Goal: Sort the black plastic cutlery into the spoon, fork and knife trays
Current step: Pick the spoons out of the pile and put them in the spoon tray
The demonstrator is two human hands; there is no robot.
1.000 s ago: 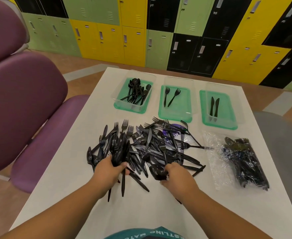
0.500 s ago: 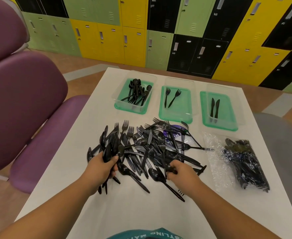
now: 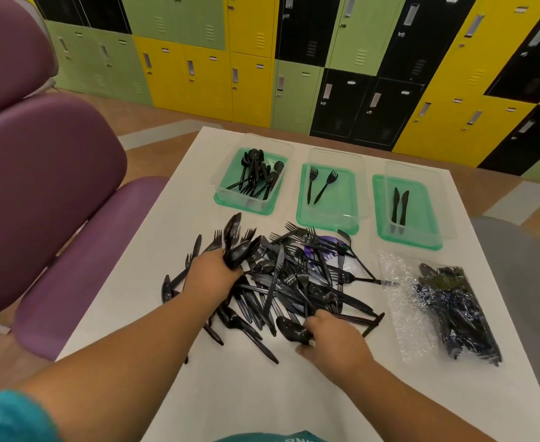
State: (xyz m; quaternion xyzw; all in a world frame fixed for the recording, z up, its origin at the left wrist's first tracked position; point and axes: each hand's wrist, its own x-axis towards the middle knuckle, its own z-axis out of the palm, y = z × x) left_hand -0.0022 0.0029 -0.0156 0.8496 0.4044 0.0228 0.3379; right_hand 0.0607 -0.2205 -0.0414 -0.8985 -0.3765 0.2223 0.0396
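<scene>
A bunch of spoons (image 3: pixel 241 247) is sticking out past the curled fingers of the left hand (image 3: pixel 213 277), which is gripping it over the cutlery pile (image 3: pixel 297 282). The right hand (image 3: pixel 335 341) is pinching a single spoon (image 3: pixel 291 330) by its bowl. Beyond both sets of fingertips, the spoon tray (image 3: pixel 227 199), fork tray (image 3: pixel 335 212) and knife tray (image 3: pixel 421 224) are sitting on the table (image 3: pixel 294 403).

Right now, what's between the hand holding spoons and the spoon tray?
In the head view, only the spoons sticking out of the left hand, then a bare strip of white table before the spoon tray.
</scene>
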